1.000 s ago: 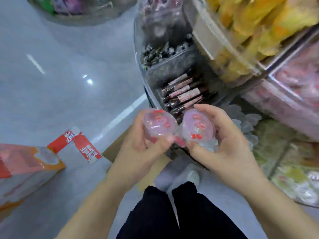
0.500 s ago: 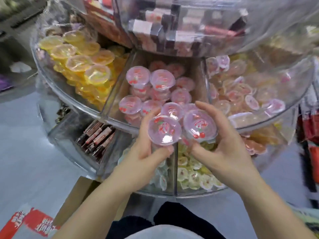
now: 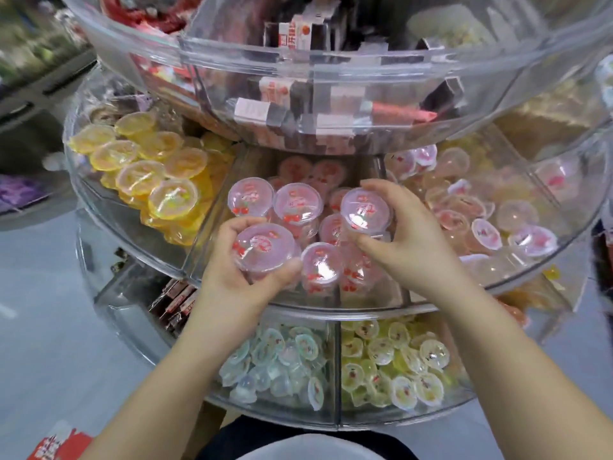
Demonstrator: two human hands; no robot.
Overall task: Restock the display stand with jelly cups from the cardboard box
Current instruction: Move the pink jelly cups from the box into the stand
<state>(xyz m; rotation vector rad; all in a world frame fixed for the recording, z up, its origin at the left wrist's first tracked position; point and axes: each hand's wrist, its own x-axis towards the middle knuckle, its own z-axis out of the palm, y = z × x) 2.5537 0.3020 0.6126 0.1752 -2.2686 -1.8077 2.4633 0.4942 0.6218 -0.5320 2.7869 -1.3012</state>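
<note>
Hands inside crowded pink compartment

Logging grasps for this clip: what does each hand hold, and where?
Left hand grips a pink jelly cup by its rim; right hand grips another cup likewise.

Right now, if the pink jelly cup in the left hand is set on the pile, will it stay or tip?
The pink jelly cup in the left hand would probably tip or slide: the cups already in the middle compartment lie uneven and tilted. Its glossy film lid looks slippery. The thin clear wall may dent under a hard grip.
</note>
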